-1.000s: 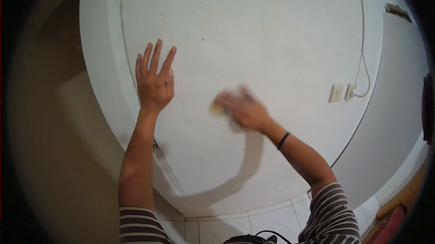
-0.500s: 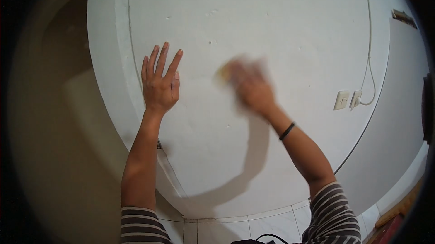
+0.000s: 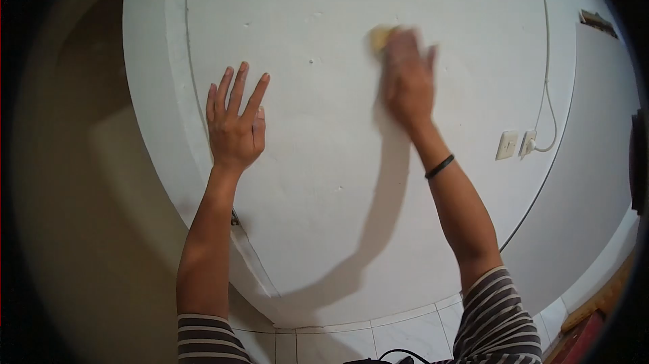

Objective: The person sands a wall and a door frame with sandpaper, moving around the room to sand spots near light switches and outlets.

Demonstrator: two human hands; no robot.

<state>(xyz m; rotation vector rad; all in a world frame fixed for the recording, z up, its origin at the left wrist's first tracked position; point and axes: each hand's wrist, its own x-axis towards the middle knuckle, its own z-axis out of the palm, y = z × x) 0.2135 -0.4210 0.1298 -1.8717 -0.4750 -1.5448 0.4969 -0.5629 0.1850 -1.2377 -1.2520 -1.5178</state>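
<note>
My left hand (image 3: 236, 127) lies flat on the white wall (image 3: 324, 134), its fingers spread and holding nothing. Higher up and to the right, my right hand (image 3: 409, 80) presses a yellowish sponge (image 3: 380, 39) against the same wall. Motion smears the fingertips and the sponge, and most of the sponge is hidden under the hand. A dark band (image 3: 439, 166) circles my right wrist.
At the right of the wall are a light switch (image 3: 506, 146) and a socket (image 3: 528, 143) with a plug and a white cable (image 3: 546, 87). A grey panel (image 3: 574, 181) stands beyond them. White floor tiles (image 3: 338, 346) run along the bottom.
My right hand has moved up and to the right across the wall with the sponge. The left hand stays in place on the wall.
</note>
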